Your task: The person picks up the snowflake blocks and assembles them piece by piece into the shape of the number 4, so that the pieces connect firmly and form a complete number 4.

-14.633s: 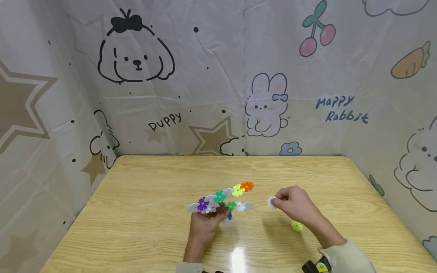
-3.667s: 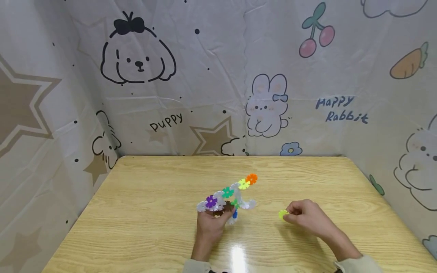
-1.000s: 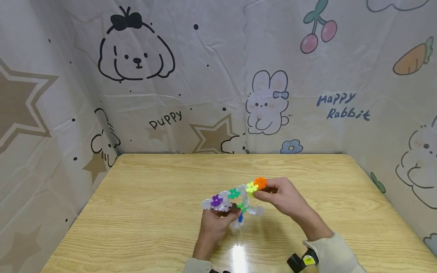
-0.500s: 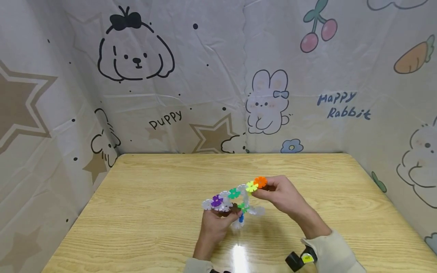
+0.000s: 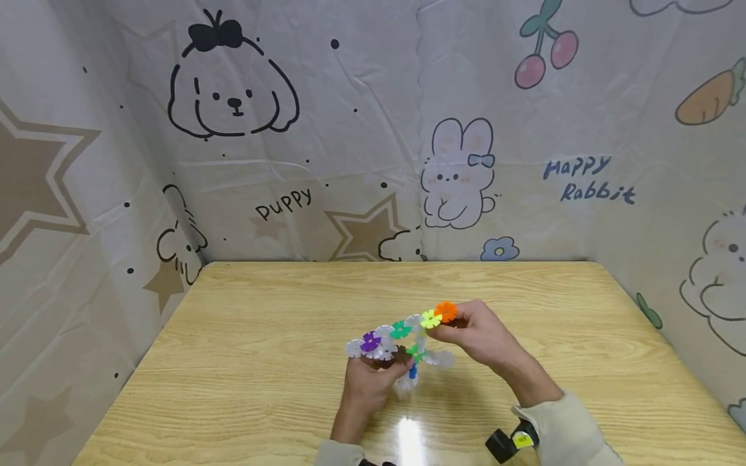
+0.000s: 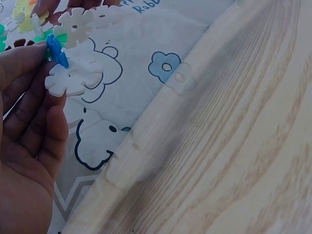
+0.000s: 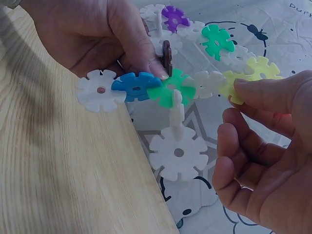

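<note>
My left hand [image 5: 368, 387] holds up a structure of interlocking plastic snowflake discs, its thumb by the brown disc [image 7: 167, 56]. An upper row runs from white through a purple disc [image 5: 370, 341] and a teal disc [image 5: 400, 329] to an orange disc [image 5: 445, 311]. Below it, a green disc [image 7: 171, 88] joins a blue disc [image 7: 136, 87] and white discs [image 7: 179, 153]. My right hand [image 5: 482, 333] pinches a yellow disc [image 7: 229, 88] between thumb and finger, against a white disc and the row's other yellow disc [image 7: 263, 68]. The thumb covers part of it, so its slot fit is unclear.
Both hands are above a wood-grain table [image 5: 245, 336]. A printed curtain [image 5: 361, 149] hangs behind the table and along its sides. A black device [image 5: 506, 444] is strapped at the right wrist, by the sleeve.
The right hand has brought the yellow disc from the table's right side to the structure, where an earlier white disc now appears joined. Over the last second both hands barely move.
</note>
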`<state>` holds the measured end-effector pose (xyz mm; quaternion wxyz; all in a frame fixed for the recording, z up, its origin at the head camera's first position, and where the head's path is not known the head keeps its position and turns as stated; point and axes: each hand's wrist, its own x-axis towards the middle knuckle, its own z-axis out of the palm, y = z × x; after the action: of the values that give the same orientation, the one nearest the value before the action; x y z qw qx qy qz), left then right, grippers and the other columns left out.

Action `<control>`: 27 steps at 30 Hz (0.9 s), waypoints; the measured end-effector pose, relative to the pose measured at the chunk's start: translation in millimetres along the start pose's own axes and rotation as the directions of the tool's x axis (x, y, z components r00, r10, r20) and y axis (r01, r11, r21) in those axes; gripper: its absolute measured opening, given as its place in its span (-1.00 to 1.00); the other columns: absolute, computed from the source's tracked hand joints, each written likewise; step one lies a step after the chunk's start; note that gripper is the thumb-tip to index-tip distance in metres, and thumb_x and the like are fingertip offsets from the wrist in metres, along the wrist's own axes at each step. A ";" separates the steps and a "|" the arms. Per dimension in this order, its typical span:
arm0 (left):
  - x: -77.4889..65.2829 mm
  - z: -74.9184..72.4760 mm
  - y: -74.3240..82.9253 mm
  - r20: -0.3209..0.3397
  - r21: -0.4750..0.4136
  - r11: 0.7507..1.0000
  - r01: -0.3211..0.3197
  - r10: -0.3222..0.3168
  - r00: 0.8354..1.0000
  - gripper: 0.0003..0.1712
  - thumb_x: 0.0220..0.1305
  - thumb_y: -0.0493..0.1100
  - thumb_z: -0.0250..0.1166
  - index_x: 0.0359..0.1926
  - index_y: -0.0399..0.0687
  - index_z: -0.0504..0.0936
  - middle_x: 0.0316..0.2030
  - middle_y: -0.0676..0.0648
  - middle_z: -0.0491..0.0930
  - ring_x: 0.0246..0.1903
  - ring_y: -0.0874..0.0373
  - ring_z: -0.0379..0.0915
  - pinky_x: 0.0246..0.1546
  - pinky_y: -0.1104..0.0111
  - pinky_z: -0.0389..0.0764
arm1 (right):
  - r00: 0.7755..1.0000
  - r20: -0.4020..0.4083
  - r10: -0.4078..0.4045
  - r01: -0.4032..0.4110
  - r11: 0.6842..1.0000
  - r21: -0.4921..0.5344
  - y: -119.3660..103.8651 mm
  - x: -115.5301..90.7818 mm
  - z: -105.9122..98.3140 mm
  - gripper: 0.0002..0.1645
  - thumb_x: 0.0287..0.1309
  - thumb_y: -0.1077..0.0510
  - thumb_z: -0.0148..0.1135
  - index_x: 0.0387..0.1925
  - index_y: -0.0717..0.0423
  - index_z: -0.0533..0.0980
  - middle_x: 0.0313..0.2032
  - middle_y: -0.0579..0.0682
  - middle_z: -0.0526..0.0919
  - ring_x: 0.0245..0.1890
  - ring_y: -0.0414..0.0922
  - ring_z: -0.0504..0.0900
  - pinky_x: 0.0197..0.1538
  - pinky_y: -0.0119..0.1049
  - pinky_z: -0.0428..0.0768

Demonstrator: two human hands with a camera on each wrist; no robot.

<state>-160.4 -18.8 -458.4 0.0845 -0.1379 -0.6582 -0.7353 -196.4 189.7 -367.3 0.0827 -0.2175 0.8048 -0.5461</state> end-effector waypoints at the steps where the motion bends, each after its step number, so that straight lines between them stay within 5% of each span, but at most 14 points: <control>1: -0.1 0.0 -0.1 -0.001 0.003 1.000 -0.005 0.005 1.000 -0.72 0.05 -0.44 0.48 -0.18 -0.35 0.65 -0.35 -0.24 0.71 -0.37 0.14 0.65 -0.30 0.31 0.65 | 1.000 0.001 0.000 0.000 1.000 -0.004 0.1 -0.2 -0.2 -0.88 0.20 0.27 0.36 -0.34 0.31 0.69 -0.35 0.09 0.68 -0.36 -0.03 0.55 -0.23 -0.17 0.59; 12: -1.5 0.6 3.0 -0.050 0.042 0.999 0.016 -0.013 0.999 -0.70 0.03 -0.42 0.51 -0.18 -0.28 0.67 -0.33 -0.17 0.73 -0.35 0.16 0.65 -0.27 0.31 0.63 | 1.000 0.002 -0.019 0.019 1.000 -0.022 0.8 0.3 -0.6 -0.90 0.22 0.27 0.34 -0.31 0.27 0.70 -0.34 0.06 0.69 -0.37 -0.04 0.55 -0.28 -0.22 0.57; 27: -0.2 -0.1 -1.5 -0.069 0.019 0.996 -0.089 0.090 0.994 -0.74 -0.01 -0.51 0.48 -0.25 -0.31 0.68 -0.38 -0.24 0.71 -0.39 0.15 0.65 -0.33 0.31 0.65 | 0.993 -0.065 -0.099 0.095 0.994 -0.061 4.9 0.8 8.6 -0.94 0.17 0.32 0.36 -0.38 0.25 0.71 -0.44 -0.01 0.68 -0.46 -0.14 0.50 -0.36 -0.32 0.52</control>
<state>-160.7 -18.7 -459.9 0.1416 -0.1407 -0.6539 -0.7298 -195.3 183.6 -375.0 0.0220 -0.2400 0.8110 -0.5332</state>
